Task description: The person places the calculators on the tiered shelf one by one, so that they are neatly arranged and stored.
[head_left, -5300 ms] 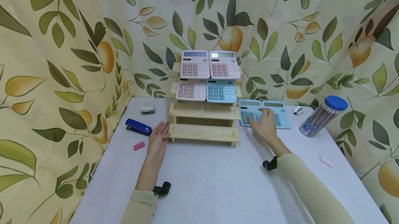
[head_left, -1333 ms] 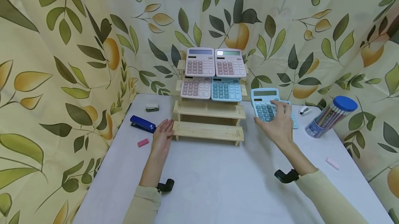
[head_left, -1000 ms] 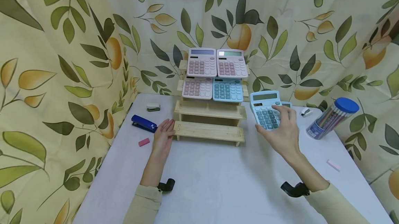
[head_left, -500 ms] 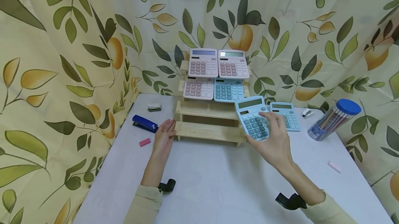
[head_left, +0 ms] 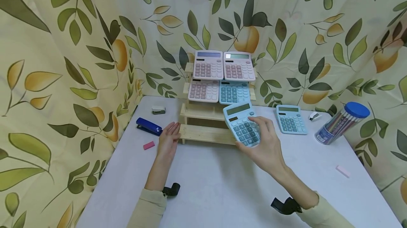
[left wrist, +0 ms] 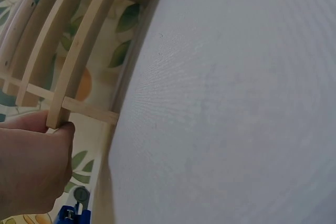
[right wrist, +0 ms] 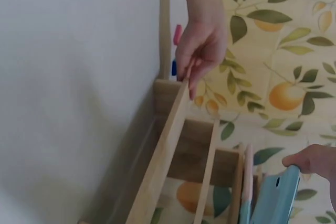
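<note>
My right hand [head_left: 266, 147] grips a blue calculator [head_left: 243, 125] by its sides, tilted with keys up, in front of the lower steps of a wooden tiered rack [head_left: 206, 134]. In the right wrist view the held calculator [right wrist: 275, 195] shows edge-on, beside the rack's steps. At the rack's left end my left hand [head_left: 167, 141] pinches the end of the lowest step, thumb and finger around the board [left wrist: 79, 61] in the left wrist view. Two pink calculators [head_left: 208, 65] stand on the top step; below them are another pink calculator [head_left: 203, 91] and a blue one [head_left: 234, 92].
Right of the rack, another blue calculator [head_left: 291, 119] lies near a white correction-tape-like item [head_left: 314, 116] and a blue-lidded tub of pencils [head_left: 341, 122]. A pale pink eraser [head_left: 342, 171] lies nearer. At left are a blue stapler [head_left: 148, 126], a small stapler [head_left: 158, 110] and a pink eraser [head_left: 148, 145].
My right hand has picked up one of the two blue calculators from the table at right and carried it left to the rack's front. The left hand has stayed at the rack's end.
</note>
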Motion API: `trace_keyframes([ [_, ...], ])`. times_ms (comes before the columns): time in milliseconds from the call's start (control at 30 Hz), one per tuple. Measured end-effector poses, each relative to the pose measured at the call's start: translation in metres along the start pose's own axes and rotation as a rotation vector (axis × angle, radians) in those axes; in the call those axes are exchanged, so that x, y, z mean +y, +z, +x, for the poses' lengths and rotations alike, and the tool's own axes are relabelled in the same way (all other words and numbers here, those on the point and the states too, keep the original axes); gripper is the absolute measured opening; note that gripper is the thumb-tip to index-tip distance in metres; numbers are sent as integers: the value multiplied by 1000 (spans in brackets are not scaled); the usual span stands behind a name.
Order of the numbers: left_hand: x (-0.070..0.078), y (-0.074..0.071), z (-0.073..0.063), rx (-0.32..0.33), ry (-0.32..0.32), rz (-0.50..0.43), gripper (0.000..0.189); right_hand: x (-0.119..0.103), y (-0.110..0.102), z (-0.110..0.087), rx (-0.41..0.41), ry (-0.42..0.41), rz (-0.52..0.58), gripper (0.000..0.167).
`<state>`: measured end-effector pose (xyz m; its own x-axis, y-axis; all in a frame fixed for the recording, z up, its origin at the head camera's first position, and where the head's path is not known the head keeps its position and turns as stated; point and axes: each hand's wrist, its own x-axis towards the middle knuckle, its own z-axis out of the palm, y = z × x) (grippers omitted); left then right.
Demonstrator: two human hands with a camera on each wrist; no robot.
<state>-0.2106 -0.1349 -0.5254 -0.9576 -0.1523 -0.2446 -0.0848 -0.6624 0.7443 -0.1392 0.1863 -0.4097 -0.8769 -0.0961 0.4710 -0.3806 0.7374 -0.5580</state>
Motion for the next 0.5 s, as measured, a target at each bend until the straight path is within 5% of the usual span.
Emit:
trace_keyframes([
  [500, 0, 0, 0, -4, -10, -4, 73, -21, 37, 1, -86, -46, 52, 89],
])
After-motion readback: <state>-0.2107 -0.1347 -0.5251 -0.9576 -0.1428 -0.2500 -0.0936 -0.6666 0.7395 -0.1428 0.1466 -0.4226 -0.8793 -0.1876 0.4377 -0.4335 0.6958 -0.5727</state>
